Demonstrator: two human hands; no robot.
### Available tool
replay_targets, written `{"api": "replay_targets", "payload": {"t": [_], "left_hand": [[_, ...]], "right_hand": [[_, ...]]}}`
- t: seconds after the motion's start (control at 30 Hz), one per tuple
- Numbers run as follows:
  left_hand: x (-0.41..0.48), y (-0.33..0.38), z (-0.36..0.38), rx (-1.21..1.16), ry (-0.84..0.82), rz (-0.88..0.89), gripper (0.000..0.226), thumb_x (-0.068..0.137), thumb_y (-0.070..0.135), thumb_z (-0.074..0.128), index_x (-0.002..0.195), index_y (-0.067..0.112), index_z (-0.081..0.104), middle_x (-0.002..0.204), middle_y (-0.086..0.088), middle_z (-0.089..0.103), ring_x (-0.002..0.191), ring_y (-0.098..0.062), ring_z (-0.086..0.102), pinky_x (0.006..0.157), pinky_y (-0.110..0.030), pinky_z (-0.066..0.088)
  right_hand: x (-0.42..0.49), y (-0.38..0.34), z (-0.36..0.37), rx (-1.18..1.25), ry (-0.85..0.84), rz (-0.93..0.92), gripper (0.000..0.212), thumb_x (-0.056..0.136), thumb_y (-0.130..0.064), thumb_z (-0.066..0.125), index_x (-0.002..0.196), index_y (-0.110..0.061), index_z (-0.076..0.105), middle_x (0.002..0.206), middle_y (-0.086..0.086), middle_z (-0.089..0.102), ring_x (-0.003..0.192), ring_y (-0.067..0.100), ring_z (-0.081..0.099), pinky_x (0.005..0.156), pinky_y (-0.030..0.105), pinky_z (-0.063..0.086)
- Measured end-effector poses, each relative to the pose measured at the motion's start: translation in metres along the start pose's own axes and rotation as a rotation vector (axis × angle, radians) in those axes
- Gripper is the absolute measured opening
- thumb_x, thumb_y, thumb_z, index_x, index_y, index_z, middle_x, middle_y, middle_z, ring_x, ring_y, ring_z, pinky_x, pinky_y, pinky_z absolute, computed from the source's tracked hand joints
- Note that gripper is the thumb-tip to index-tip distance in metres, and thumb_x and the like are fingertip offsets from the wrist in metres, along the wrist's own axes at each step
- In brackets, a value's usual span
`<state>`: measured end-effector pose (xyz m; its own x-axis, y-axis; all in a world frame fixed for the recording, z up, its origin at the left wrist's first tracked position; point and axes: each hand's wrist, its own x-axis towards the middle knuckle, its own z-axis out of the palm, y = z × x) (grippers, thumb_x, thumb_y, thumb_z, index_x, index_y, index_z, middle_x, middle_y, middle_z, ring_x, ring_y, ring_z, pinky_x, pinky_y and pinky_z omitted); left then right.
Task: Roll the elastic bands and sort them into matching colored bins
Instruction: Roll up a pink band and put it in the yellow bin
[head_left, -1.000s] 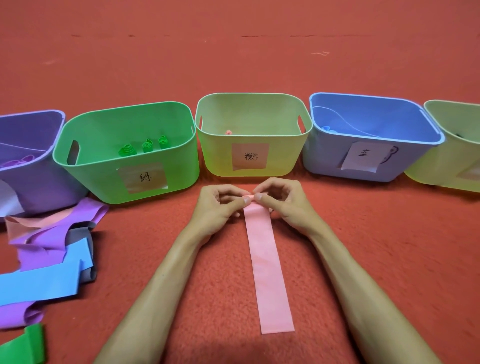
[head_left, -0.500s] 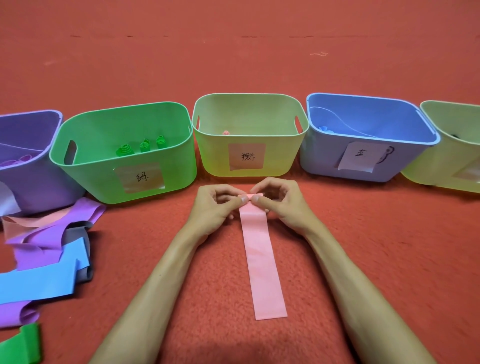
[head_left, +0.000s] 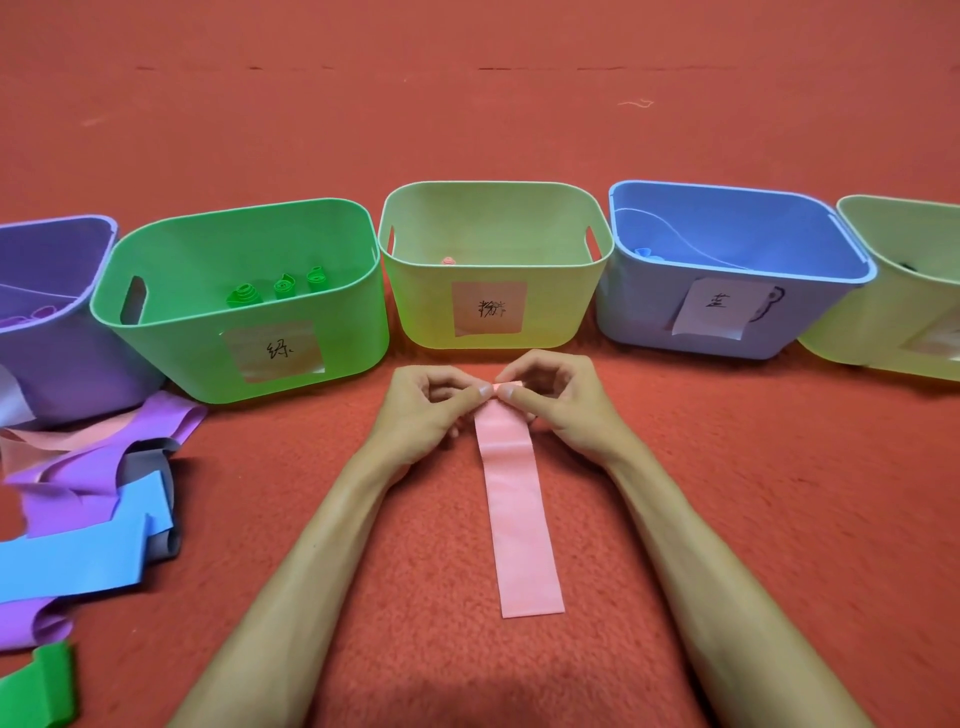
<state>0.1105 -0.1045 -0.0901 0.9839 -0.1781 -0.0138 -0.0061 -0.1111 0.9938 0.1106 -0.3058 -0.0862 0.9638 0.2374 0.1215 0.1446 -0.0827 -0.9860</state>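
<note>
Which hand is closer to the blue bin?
Right. The right hand lies left of and in front of the blue bin; the left hand is farther left, past the pink band.

Bins (head_left: 171, 358), bands (head_left: 88, 478) on red carpet (head_left: 727, 519)

Indoor sorting station laid out at floor level. We see a red-carpeted floor (head_left: 467, 114) filling the whole view; on it stands a row of plastic bins (head_left: 234, 353) in several colours, those nearest us bearing handwritten paper labels (head_left: 488, 309); loose bands (head_left: 93, 493) lie heaped at left; we cannot tell the kind of room.
</note>
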Motion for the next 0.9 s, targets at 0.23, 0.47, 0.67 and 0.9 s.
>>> {"api": "replay_targets", "payload": {"t": [0.23,0.47,0.67,0.9], "left_hand": [[-0.0026,0.0006,0.0013,-0.059,0.027,0.028,0.015,0.086,0.004,0.08,0.1,0.001,0.078,0.071,0.0,0.073,0.055,-0.003,0.056,0.049,-0.016,0.043],[-0.0021,0.0033,0.0019,0.0,-0.018,0.014,0.011,0.092,0.015,0.076,0.099,0.006,0.078,0.067,-0.002,0.068,0.055,-0.01,0.053,0.05,-0.02,0.043],[-0.0022,0.0022,-0.0007,-0.002,-0.025,0.018,0.01,0.092,0.01,0.075,0.097,0.002,0.078,0.066,0.002,0.071,0.053,-0.007,0.052,0.049,-0.019,0.043],[-0.0034,0.0047,-0.0015,-0.046,-0.032,0.011,0.016,0.087,0.005,0.079,0.103,0.004,0.078,0.071,-0.004,0.07,0.052,-0.007,0.052,0.049,-0.018,0.042]], "right_hand": [[0.0034,0.0047,0.0023,-0.029,0.011,0.017,0.011,0.097,-0.012,0.07,0.089,-0.006,0.073,0.072,0.019,0.064,0.063,0.018,0.056,0.056,0.025,0.047],[0.0019,0.0017,-0.0017,0.009,0.017,-0.021,0.008,0.095,-0.002,0.071,0.096,0.006,0.069,0.072,0.001,0.066,0.062,0.017,0.053,0.051,0.021,0.044],[0.0003,-0.0011,-0.0012,0.021,0.016,0.0,0.008,0.093,-0.001,0.072,0.098,0.005,0.069,0.077,0.01,0.068,0.063,0.01,0.06,0.052,0.019,0.047],[0.0014,0.0008,-0.0009,0.0,0.017,0.013,0.01,0.096,-0.001,0.069,0.093,0.008,0.068,0.066,-0.007,0.065,0.057,0.008,0.054,0.053,0.019,0.045]]}}
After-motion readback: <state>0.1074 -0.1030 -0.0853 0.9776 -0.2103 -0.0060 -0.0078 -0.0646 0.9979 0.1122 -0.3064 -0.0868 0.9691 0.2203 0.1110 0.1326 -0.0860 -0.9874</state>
